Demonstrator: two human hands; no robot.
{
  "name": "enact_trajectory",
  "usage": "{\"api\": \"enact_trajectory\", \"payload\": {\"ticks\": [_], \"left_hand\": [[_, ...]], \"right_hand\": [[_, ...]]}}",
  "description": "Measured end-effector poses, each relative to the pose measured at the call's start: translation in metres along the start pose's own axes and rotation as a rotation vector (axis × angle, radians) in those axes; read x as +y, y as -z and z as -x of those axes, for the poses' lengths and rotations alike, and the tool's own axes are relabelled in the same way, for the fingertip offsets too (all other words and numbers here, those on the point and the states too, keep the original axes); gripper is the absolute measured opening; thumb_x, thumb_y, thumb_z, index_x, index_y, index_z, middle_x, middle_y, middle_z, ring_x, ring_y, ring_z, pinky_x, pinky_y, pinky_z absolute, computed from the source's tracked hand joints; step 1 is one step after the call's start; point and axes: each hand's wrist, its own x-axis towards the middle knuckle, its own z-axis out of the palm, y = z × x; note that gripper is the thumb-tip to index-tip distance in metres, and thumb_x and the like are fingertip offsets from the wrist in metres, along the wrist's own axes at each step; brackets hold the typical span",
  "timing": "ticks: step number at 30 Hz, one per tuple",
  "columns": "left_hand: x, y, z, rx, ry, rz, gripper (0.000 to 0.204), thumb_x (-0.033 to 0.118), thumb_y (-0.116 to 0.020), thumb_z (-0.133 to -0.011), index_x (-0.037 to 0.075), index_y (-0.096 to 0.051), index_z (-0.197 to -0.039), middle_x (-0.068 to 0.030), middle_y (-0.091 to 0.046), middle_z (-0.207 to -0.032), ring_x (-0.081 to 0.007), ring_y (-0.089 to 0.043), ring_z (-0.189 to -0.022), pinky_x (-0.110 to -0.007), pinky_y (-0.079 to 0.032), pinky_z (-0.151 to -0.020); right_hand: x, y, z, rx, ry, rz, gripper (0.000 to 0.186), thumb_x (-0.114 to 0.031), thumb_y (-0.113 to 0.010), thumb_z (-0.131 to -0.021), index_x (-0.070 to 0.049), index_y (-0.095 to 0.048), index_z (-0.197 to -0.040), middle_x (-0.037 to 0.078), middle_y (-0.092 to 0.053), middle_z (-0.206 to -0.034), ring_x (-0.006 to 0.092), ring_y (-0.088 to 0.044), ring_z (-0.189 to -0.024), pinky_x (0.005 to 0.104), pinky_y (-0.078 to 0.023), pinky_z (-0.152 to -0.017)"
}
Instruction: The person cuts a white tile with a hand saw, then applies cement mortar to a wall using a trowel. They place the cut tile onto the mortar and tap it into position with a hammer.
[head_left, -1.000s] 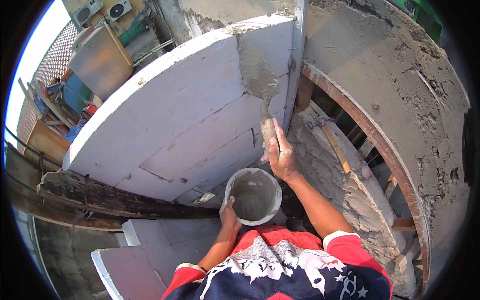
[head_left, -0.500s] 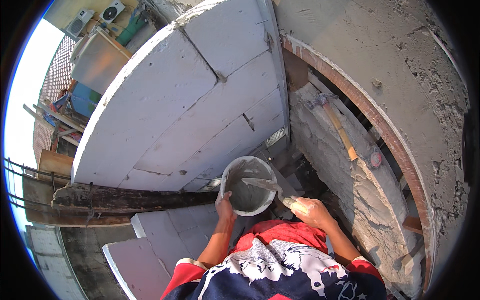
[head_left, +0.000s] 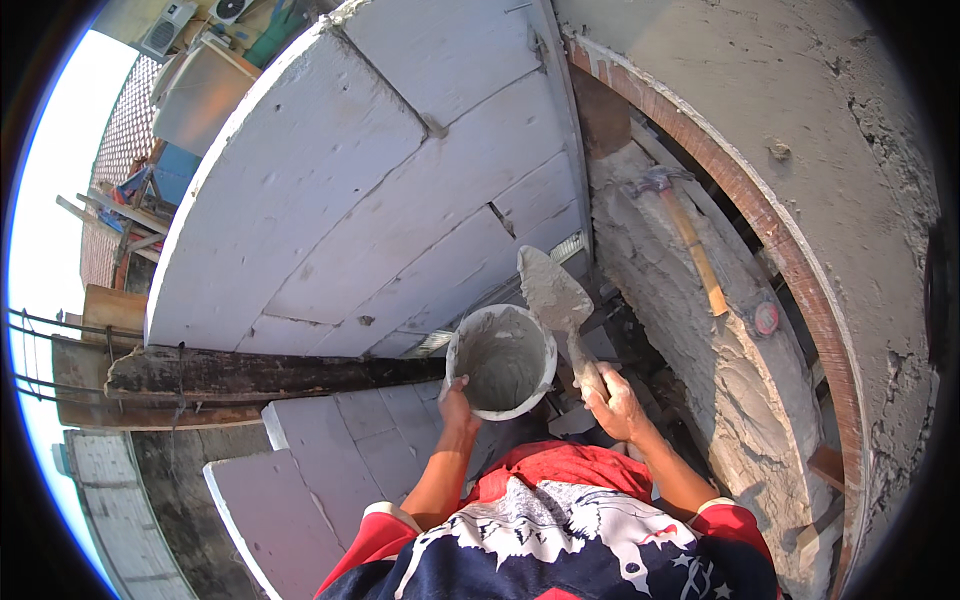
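My left hand grips the near left rim of a round bucket, its thumb over the edge. Wet grey mortar lies inside the bucket. In my right hand is the handle of a trowel, held just right of the bucket. The trowel's blade points up and away, above the bucket's right rim, with grey mortar over its face. Most of the handle is hidden by my fingers.
A pale block wall rises ahead and to the left. To the right, a hammer and a round red-rimmed item lie on a rough mortar-covered ledge. A dark timber beam runs along the wall's foot at left.
My right hand has drawn the trowel out of the bucket to the right, and its blade now points upward. The left hand still holds the bucket, which sits slightly further right in view.
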Motion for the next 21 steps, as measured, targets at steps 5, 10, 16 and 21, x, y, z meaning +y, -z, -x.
{"api": "enact_trajectory", "payload": {"ticks": [5,10,16,21], "left_hand": [[0.021,0.007,0.028,0.022,0.0,0.032,0.041,0.002,-0.055,-0.097,0.001,-0.062,-0.138,-0.0127,-0.067,-0.131,-0.0306,-0.065,-0.12,-0.046,-0.054,-0.104],[0.032,0.046,0.038,0.058,-0.061,0.012,0.043,0.002,-0.056,-0.097,0.001,-0.061,-0.139,-0.0133,-0.067,-0.133,-0.0308,-0.065,-0.12,-0.045,-0.053,-0.105],[0.041,0.08,0.04,0.124,-0.04,0.078,0.044,0.003,-0.056,-0.097,0.001,-0.061,-0.14,-0.013,-0.067,-0.133,-0.0295,-0.065,-0.119,-0.044,-0.052,-0.106],[0.043,0.085,0.039,0.146,-0.067,0.059,0.043,0.003,-0.056,-0.096,0.002,-0.063,-0.139,-0.0114,-0.068,-0.13,-0.0272,-0.066,-0.117,-0.042,-0.052,-0.105]], "right_hand": [[-0.051,-0.093,-0.112,0.132,0.145,-0.511,0.036,-0.036,-0.048,-0.112,-0.001,-0.05,-0.119,0.003,-0.054,-0.065,0.011,-0.056,-0.054,0.0297,-0.047,-0.052],[-0.113,-0.169,-0.186,0.063,0.158,-0.713,0.036,-0.04,-0.053,-0.111,-0.005,-0.05,-0.107,0.0,-0.05,-0.061,0.0105,-0.054,-0.049,0.0287,-0.045,-0.046],[-0.094,-0.234,-0.18,0.038,0.139,-0.599,0.038,-0.044,-0.053,-0.111,-0.006,-0.05,-0.105,0.0,-0.05,-0.06,0.0116,-0.054,-0.049,0.0296,-0.047,-0.047],[-0.08,-0.211,-0.168,0.091,0.217,-0.518,0.045,-0.048,-0.046,-0.112,-0.003,-0.05,-0.107,0.002,-0.05,-0.058,0.0134,-0.054,-0.047,0.0309,-0.045,-0.046]]}}
